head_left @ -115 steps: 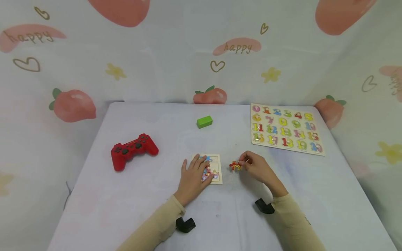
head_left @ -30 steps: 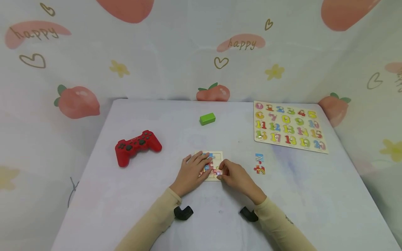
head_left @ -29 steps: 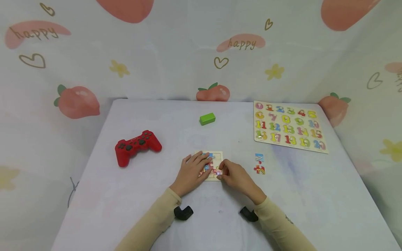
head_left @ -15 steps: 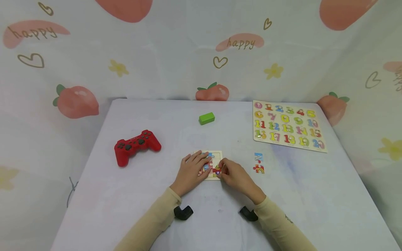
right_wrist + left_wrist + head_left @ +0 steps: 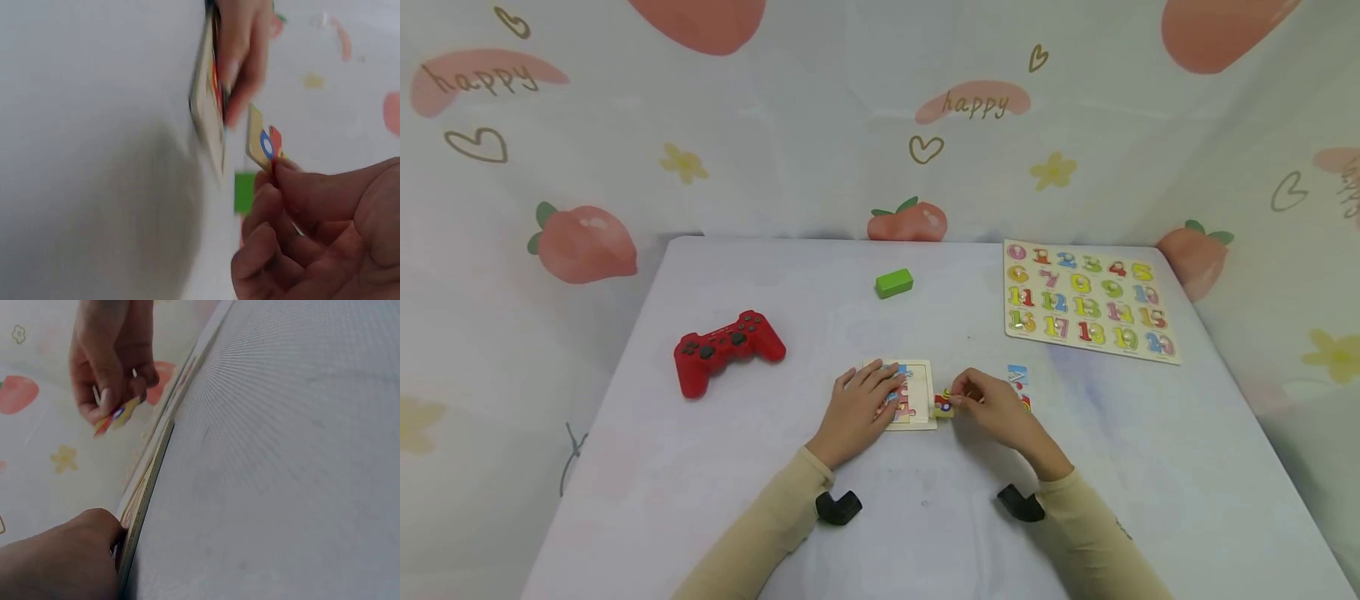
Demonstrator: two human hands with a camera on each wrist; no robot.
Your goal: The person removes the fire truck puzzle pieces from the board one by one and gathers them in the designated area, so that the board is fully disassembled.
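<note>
My left hand [image 5: 856, 410] lies with its fingers spread over a small wooden jigsaw board [image 5: 923, 392], covering much of its left part. Several pieces show around the fingers, and the board's right side is bare. Just right of the board, my right hand [image 5: 1000, 410] pinches a jigsaw piece [image 5: 942, 407] between thumb and fingers. In the right wrist view that piece [image 5: 265, 144] is tilted, with a blue-and-white wheel, red and yellow print. A blue loose piece [image 5: 1017, 375] lies behind the right hand; a red-and-yellow piece [image 5: 1026, 403] beside it is mostly hidden.
A red game controller [image 5: 728, 350] lies to the left. Towards the back sits a green block [image 5: 894, 283]. A number puzzle board [image 5: 1088, 302] occupies the back right of the white-covered table [image 5: 820, 283]. Behind hangs a peach-printed cloth [image 5: 820, 125].
The right hand set the red-and-yellow piece down by the blue one, then reached to the board. It has lifted a piece from the lower right corner and moved right. Left hand stays.
</note>
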